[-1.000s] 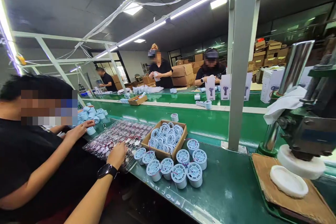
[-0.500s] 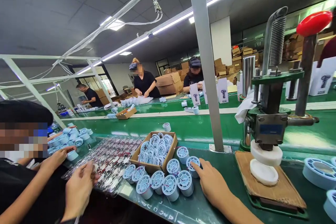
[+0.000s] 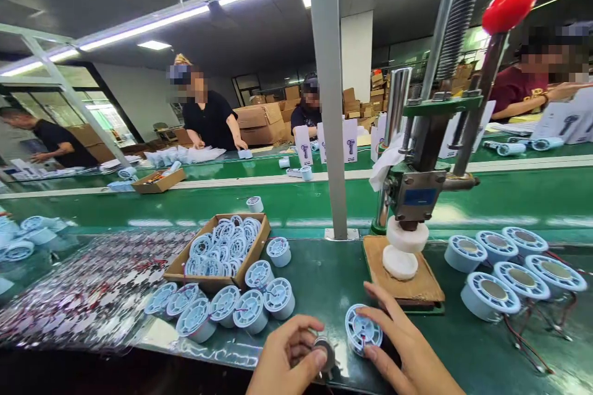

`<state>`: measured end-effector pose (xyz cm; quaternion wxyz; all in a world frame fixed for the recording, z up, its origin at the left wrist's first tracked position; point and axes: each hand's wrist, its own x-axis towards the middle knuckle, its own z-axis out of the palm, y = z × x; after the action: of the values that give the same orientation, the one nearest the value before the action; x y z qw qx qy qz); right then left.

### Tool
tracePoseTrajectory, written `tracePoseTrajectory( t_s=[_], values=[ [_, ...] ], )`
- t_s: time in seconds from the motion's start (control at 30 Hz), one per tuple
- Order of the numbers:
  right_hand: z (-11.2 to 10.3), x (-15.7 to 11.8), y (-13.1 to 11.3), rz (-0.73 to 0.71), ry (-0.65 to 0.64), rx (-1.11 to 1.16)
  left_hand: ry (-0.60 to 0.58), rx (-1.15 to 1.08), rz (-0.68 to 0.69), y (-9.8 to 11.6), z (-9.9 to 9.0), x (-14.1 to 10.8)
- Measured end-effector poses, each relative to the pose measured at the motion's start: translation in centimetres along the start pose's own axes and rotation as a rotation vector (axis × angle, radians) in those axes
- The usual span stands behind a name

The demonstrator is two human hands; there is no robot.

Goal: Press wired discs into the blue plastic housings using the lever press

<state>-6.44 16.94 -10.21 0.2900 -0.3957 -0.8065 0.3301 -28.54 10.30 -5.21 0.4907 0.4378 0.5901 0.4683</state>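
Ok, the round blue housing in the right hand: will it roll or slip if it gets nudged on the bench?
The blue housing looks like thin moulded plastic, so probably light and stiff. It is a short cylinder held on edge by the right hand, so it may roll if released that way; the ones nearby rest flat on an end. The green bench looks glossy, so a push might make it slide.
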Motion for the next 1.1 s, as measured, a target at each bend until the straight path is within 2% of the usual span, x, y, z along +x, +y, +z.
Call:
tracePoseTrajectory(
  t_s=[0.07, 0.1, 0.2, 0.23, 0.33, 0.43, 0.57, 0.73, 0.8, 0.93, 1.1],
  values=[
    [-1.3, 0.2, -1.3, -0.055, 0.084, 0.075, -0.065, -0.048, -0.014, 1.4, 1.5, 1.3],
    [-2.1, 0.6, -2.2, -0.084, 0.049, 0.123, -0.095, -0.061, -0.012, 2.0, 2.0, 1.8],
    [-4.0, 2.3, -4.8, -0.094, -0.186, 0.247, -0.138, -0.043, 0.002, 3.4, 3.2, 3.1],
    [-4.4, 2.9, -5.4, -0.076, -0.22, 0.267, -0.128, -0.032, 0.002, 3.7, 3.5, 3.4],
    [-4.9, 4.1, -5.9, -0.038, -0.189, 0.252, -0.1, -0.011, 0.01, 4.0, 4.2, 3.9],
    [-5.2, 4.3, -5.0, 0.03, -0.184, 0.225, -0.101, 0.053, 0.071, 3.1, 4.3, 3.8],
    [-5.6, 3.8, -4.1, 0.081, -0.17, 0.21, 0.024, 0.227, 0.166, 0.2, 3.7, 3.4],
    [-4.7, 3.4, -4.1, 0.035, -0.158, 0.105, -0.147, 0.256, 0.225, -3.7, 3.5, 3.3],
    [-4.3, 3.3, -4.4, 0.048, -0.184, 0.034, -0.161, 0.306, 0.263, -4.8, 3.6, 3.2],
    [-4.5, 3.1, -5.2, 0.086, -0.297, -0.129, -0.165, 0.399, 0.306, -5.7, 3.8, 3.1],
    [-5.4, 3.4, -5.1, 0.006, -0.396, -0.259, -0.109, 0.419, 0.317, -5.4, 4.3, 2.7]
  ],
)
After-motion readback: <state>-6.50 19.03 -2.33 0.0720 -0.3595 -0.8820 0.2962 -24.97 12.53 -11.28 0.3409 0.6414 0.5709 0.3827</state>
